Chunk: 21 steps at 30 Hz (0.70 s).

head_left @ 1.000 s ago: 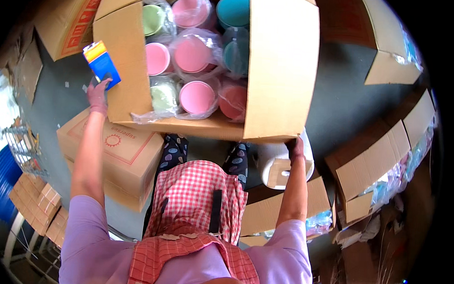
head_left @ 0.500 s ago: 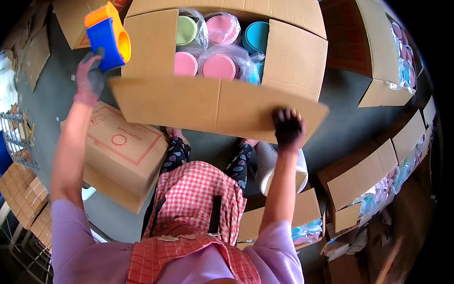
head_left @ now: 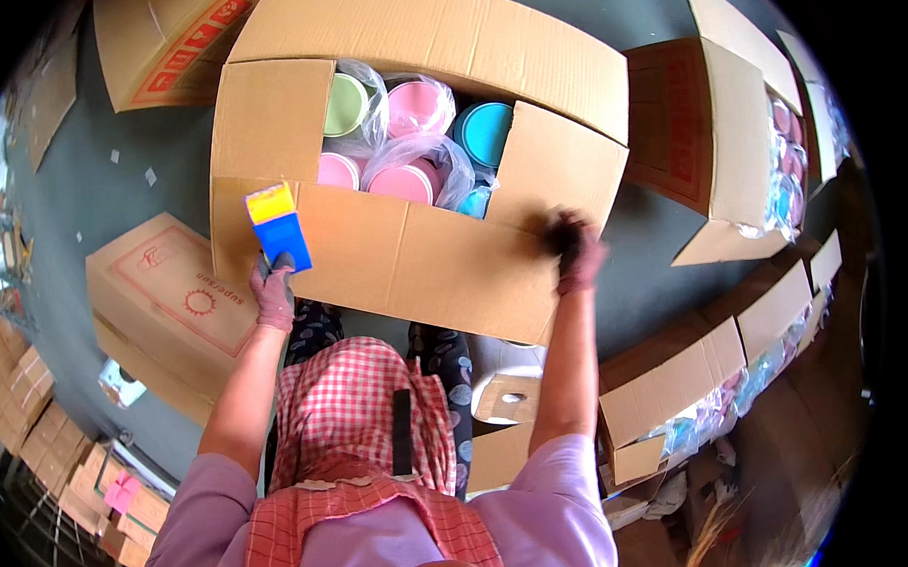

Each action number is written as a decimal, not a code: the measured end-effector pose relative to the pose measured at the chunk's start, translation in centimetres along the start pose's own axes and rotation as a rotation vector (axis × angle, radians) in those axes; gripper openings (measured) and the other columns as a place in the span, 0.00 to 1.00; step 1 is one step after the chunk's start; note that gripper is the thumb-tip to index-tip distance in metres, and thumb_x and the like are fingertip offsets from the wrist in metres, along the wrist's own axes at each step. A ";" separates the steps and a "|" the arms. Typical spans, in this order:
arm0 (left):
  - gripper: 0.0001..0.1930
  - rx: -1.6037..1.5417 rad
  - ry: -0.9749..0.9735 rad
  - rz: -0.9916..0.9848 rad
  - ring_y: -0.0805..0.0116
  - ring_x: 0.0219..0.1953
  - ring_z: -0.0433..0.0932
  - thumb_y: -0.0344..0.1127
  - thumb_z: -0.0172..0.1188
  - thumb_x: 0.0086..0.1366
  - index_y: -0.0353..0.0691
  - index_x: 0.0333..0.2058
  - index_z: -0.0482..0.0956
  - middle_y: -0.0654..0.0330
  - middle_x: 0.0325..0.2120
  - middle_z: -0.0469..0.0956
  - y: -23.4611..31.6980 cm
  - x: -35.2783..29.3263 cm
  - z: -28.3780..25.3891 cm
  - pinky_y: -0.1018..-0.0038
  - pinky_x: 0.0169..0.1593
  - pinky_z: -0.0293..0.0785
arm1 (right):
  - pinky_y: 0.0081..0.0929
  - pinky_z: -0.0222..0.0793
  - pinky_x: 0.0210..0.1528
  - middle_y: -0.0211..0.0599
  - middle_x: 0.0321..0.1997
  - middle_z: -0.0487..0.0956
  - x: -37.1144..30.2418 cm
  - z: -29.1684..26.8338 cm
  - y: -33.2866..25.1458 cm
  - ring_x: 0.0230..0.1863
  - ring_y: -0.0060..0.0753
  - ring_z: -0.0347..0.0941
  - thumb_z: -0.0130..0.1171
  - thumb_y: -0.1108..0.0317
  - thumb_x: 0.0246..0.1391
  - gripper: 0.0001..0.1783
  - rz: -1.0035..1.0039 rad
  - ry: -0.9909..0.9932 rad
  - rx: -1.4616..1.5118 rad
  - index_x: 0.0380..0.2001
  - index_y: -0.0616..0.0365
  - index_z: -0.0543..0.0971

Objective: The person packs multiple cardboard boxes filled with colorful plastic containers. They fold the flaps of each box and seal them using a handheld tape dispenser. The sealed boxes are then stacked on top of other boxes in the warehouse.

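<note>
My left hand (head_left: 274,287), in a grey and maroon glove, grips a blue and yellow tape dispenser (head_left: 283,236) above the left part of a carton's near flap (head_left: 405,252). My right hand (head_left: 573,250), gloved too, is at the right end of that flap; its fingers are smeared by motion. The large cardboard carton (head_left: 563,172) has its side flaps folded inward, with the far flap (head_left: 433,33) spread back. Between the flaps show round tubs in clear plastic bags: a green tub (head_left: 346,107), several pink tubs (head_left: 414,107) and a teal tub (head_left: 482,133).
A closed carton (head_left: 174,284) with red print lies on the floor at left. Another carton (head_left: 172,44) stands at far left. Open cartons of bagged tubs stand at right (head_left: 719,143) and lower right (head_left: 680,391). A white container (head_left: 511,370) is near my legs.
My left hand has brought the tape dispenser rightward and down over the near flap. The flap sits lower and nearer me. My right hand has shifted slightly at its right end.
</note>
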<state>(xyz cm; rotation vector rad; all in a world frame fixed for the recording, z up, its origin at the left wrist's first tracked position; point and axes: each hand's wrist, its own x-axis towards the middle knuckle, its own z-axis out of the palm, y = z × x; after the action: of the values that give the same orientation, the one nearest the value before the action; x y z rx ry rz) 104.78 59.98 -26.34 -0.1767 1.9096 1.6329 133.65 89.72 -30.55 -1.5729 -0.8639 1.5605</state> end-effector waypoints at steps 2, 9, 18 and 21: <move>0.20 0.052 0.138 -0.079 0.73 0.36 0.68 0.23 0.47 0.43 0.36 0.40 0.68 0.65 0.34 0.69 1.2 1.1 -2.3 0.78 0.43 0.64 | 0.24 0.64 0.33 0.34 0.24 0.71 6.4 1.5 -4.9 0.28 0.27 0.67 0.47 0.65 0.47 0.11 -0.234 -0.123 0.138 0.22 0.62 0.71; 0.25 -0.022 0.169 -0.039 0.70 0.39 0.66 0.23 0.49 0.43 0.38 0.46 0.64 0.64 0.38 0.67 -1.4 5.2 -5.9 0.76 0.44 0.63 | 0.25 0.59 0.40 0.32 0.32 0.72 19.2 5.9 -5.6 0.34 0.29 0.66 0.45 0.54 0.49 0.19 0.214 0.010 -0.468 0.35 0.57 0.73; 0.19 -0.320 0.203 0.041 0.67 0.42 0.66 0.33 0.54 0.46 0.42 0.40 0.67 0.63 0.38 0.68 -0.9 5.9 -6.8 0.70 0.48 0.60 | 0.24 0.55 0.51 0.33 0.36 0.75 6.3 4.3 -3.3 0.43 0.28 0.67 0.49 0.66 0.46 0.16 -0.032 -0.625 -0.834 0.40 0.54 0.73; 0.18 -0.385 0.223 -0.027 0.66 0.43 0.66 0.38 0.55 0.48 0.43 0.40 0.68 0.64 0.39 0.69 -0.6 5.7 -6.6 0.69 0.49 0.58 | 0.41 0.36 0.61 0.39 0.61 0.50 -0.6 4.9 0.7 0.62 0.46 0.41 0.54 0.59 0.40 0.31 -0.694 -0.579 -1.502 0.52 0.45 0.61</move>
<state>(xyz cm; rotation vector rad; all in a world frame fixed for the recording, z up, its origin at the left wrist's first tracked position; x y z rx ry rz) 98.13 55.29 -29.46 -0.5583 1.7170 2.0194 128.69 89.14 -30.76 -1.2490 -2.9464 0.6898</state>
